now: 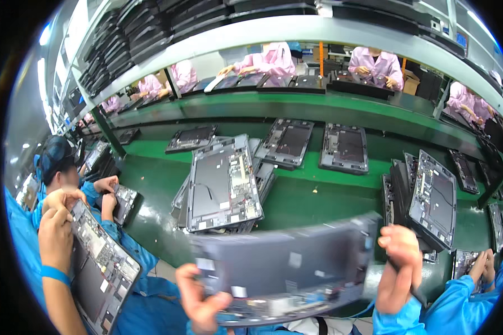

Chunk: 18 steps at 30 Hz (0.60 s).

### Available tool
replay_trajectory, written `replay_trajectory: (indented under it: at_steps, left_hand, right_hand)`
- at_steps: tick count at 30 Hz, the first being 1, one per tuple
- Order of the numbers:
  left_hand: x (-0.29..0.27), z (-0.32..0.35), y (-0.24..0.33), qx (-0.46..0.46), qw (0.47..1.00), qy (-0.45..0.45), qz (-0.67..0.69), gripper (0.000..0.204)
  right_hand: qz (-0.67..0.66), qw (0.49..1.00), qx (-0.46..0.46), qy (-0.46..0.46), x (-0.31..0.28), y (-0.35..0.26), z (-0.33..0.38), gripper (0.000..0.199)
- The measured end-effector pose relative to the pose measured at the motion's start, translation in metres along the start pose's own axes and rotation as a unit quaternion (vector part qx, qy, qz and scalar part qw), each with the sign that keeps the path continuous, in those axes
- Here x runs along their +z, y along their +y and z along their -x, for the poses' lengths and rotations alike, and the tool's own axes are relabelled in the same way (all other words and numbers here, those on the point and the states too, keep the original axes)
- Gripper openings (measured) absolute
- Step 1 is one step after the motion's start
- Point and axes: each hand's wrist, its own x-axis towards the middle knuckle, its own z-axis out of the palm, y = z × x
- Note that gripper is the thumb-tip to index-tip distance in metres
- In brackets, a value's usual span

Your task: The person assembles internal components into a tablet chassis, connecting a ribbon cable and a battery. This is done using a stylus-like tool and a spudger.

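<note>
A dark tablet housing (279, 265), blurred by motion, is tilted up in front of me with a strip of circuit board along its lower edge. My left hand (202, 298) grips its left end, thumb on the inner face and fingers around the side. Beside the right end is my right hand (399, 265), fingers curled around a thin dark tool (418, 295) whose kind is too blurred to tell. Whether this hand also touches the housing is unclear. Just beyond lies a stack of similar housings (221, 187), the top one showing its circuit board and a loose black wire.
Another housing stack (433, 201) stands at the right of the green bench (313, 204). Two single housings (343, 146) (288, 142) lie farther back. At left, a co-worker's hands (56, 237) hold a housing close by. Overhead, a shelf (296, 28) carries dark parts.
</note>
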Motion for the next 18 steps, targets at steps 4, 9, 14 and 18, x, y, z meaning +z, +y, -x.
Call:
replay_trajectory:
  at_steps: [4, 9, 14, 18]
  left_hand:
    - [-0.056, -0.046, 0.023, 0.108, 0.974, 0.185, -0.076, 0.06]
    - [-0.05, -0.13, -0.002, 0.069, 0.976, 0.182, 0.093, 0.052]
    - [-0.046, -0.128, 0.0, 0.086, 0.965, 0.236, 0.074, 0.061]
    - [-0.086, -0.114, -0.04, 0.166, 0.945, 0.239, -0.15, 0.046]
  right_hand:
    - [-0.103, 0.958, 0.268, -0.008, 0.084, 0.082, -0.016, 0.034]
    - [0.218, 0.896, 0.375, -0.094, 0.156, 0.334, 0.008, 0.049]
    - [0.313, 0.806, 0.458, -0.204, 0.244, 0.317, -0.009, 0.072]
    - [0.345, 0.797, 0.447, -0.214, 0.256, 0.325, -0.011, 0.066]
